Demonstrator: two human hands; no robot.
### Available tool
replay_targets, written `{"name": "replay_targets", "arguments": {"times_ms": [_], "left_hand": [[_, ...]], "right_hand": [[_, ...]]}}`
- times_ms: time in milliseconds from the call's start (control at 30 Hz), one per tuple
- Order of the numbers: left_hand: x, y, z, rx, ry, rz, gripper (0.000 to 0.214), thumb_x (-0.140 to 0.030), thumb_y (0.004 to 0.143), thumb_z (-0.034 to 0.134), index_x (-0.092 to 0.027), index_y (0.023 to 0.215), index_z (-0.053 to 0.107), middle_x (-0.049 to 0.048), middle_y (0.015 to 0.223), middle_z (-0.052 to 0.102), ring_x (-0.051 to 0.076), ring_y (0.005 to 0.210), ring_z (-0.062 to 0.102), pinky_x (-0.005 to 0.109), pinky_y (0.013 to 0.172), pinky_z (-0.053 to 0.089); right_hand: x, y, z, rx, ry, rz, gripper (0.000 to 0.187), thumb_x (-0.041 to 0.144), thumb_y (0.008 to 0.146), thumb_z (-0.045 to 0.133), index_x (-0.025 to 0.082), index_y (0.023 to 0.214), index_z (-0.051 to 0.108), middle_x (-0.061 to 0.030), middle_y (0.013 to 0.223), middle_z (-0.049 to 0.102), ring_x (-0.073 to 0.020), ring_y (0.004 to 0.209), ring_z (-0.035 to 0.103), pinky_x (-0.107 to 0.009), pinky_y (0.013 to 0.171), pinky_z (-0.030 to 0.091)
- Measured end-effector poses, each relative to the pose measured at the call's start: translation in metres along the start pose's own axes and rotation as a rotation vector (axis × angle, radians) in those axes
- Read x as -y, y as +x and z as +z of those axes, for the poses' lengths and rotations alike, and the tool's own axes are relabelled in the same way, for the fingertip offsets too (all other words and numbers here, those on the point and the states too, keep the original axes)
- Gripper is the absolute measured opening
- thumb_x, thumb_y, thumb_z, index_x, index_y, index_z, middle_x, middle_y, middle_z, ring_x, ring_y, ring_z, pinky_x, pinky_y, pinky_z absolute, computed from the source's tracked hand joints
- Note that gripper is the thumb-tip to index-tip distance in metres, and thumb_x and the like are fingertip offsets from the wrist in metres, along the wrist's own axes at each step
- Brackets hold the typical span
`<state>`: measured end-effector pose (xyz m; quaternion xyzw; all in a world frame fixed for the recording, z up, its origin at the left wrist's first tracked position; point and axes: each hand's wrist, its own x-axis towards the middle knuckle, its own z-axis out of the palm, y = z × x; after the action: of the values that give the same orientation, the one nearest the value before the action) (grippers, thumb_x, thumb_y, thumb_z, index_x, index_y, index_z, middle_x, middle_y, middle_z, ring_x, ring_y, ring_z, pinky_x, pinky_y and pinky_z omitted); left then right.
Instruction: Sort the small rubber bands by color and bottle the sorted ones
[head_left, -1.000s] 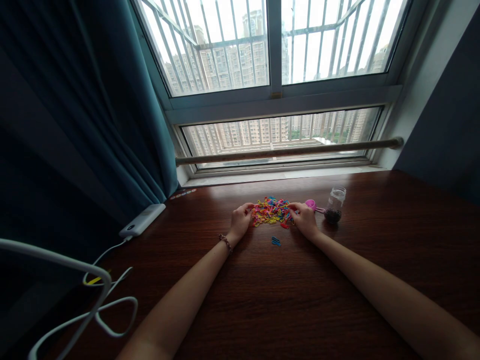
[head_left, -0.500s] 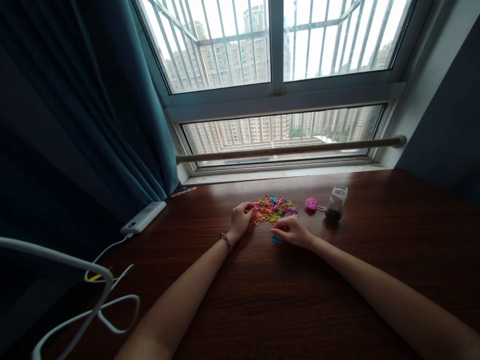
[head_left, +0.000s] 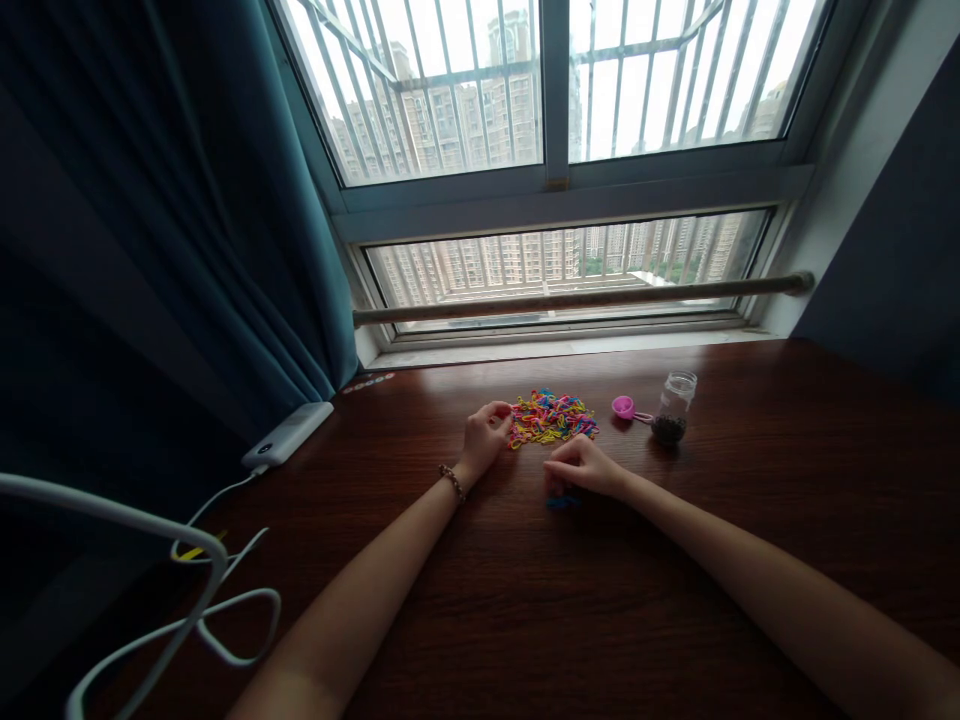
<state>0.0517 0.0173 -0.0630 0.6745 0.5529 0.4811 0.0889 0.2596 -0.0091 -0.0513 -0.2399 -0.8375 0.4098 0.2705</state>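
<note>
Small loop-like pieces, pink, yellow, blue and orange, lie in a loose pile (head_left: 551,417) on the dark wooden table. Touching the pile's left edge is my left hand (head_left: 484,440), thumb and forefinger pinched; whether a piece sits between them is too small to make out. My right hand (head_left: 585,466) is just in front of the pile, fingers bent and closed, with smeared fingertips pointing down. Under those fingertips are several small blue loops (head_left: 561,502), blurred and partly hidden, against the table top.
A pink scoop (head_left: 622,407) lies right of the pile, its handle reaching a clear open jar (head_left: 673,410) with dark grains at the bottom. On the left are a white power strip (head_left: 289,435) and a looped white cable (head_left: 247,600). A barred window (head_left: 555,230) stands behind the table.
The blue loops have slid slightly toward me, with my right fingertips moving down over them. My left hand has hardly moved at the pile's edge.
</note>
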Motion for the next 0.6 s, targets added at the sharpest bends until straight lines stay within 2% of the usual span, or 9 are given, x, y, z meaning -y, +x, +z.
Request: {"name": "replay_targets", "arguments": {"times_ms": [67,133,233,333,400,467,500,600], "left_hand": [[-0.007,-0.001,-0.001,0.044,-0.085,-0.023,0.014,-0.027,0.074,0.056,-0.016,0.079,0.062,0.0031,0.077,0.065,0.013,0.068,0.058,0.024,0.063,0.047],[-0.016,-0.003,-0.001,0.126,-0.202,-0.038,0.016,-0.029,0.073,0.058,-0.015,0.077,0.063,0.0038,0.076,0.065,0.013,0.067,0.058,0.024,0.062,0.047],[-0.035,-0.009,-0.002,0.411,-0.35,-0.021,0.019,-0.032,0.07,0.062,-0.014,0.075,0.065,0.0047,0.074,0.066,0.015,0.068,0.06,0.025,0.064,0.048],[-0.054,-0.019,-0.001,0.778,-0.4,0.048,0.022,-0.034,0.069,0.063,-0.014,0.076,0.068,0.0055,0.076,0.067,0.016,0.071,0.061,0.025,0.066,0.049],[-0.062,-0.024,0.0,0.916,-0.394,0.134,0.023,-0.035,0.069,0.063,-0.014,0.076,0.069,0.0065,0.08,0.067,0.016,0.074,0.061,0.025,0.069,0.048],[-0.064,-0.027,0.002,0.927,-0.34,0.236,0.021,-0.035,0.07,0.063,-0.015,0.075,0.07,0.0069,0.081,0.067,0.016,0.076,0.06,0.025,0.073,0.047],[-0.062,-0.027,0.002,0.883,-0.293,0.274,0.021,-0.035,0.072,0.061,-0.016,0.074,0.07,0.0069,0.081,0.066,0.016,0.076,0.059,0.026,0.074,0.046],[-0.051,-0.023,0.003,0.592,-0.088,0.324,0.021,-0.033,0.079,0.053,-0.018,0.078,0.068,0.0066,0.08,0.065,0.017,0.078,0.056,0.029,0.078,0.044]], "right_hand": [[-0.004,0.002,-0.004,-0.151,0.054,0.067,0.047,0.047,0.082,0.04,0.012,0.064,0.066,-0.0022,0.049,0.058,-0.0101,0.044,0.051,-0.02,0.044,0.036],[-0.009,0.004,-0.01,-0.409,0.006,0.111,0.047,0.047,0.082,0.039,0.013,0.062,0.065,-0.0027,0.049,0.059,-0.0109,0.044,0.051,-0.021,0.045,0.037],[-0.017,0.004,-0.022,-0.719,-0.16,0.166,0.046,0.046,0.083,0.038,0.016,0.06,0.064,-0.0034,0.054,0.061,-0.013,0.049,0.052,-0.024,0.049,0.036],[-0.023,0.002,-0.029,-0.822,-0.298,0.195,0.047,0.045,0.084,0.035,0.017,0.059,0.063,-0.0026,0.053,0.06,-0.0137,0.049,0.049,-0.026,0.05,0.033],[-0.026,0.002,-0.03,-0.847,-0.343,0.198,0.048,0.045,0.085,0.032,0.018,0.06,0.063,-0.0024,0.053,0.059,-0.0138,0.049,0.048,-0.026,0.051,0.032],[-0.029,0.002,-0.031,-0.863,-0.369,0.201,0.049,0.046,0.086,0.03,0.018,0.062,0.062,-0.0024,0.054,0.058,-0.014,0.05,0.047,-0.027,0.052,0.032],[-0.031,0.002,-0.031,-0.868,-0.381,0.208,0.049,0.045,0.086,0.03,0.018,0.062,0.062,-0.0025,0.054,0.058,-0.0141,0.05,0.047,-0.027,0.052,0.032],[-0.035,0.002,-0.031,-0.868,-0.43,0.248,0.048,0.045,0.087,0.03,0.018,0.064,0.063,-0.0029,0.053,0.058,-0.015,0.052,0.047,-0.027,0.052,0.03]]}}
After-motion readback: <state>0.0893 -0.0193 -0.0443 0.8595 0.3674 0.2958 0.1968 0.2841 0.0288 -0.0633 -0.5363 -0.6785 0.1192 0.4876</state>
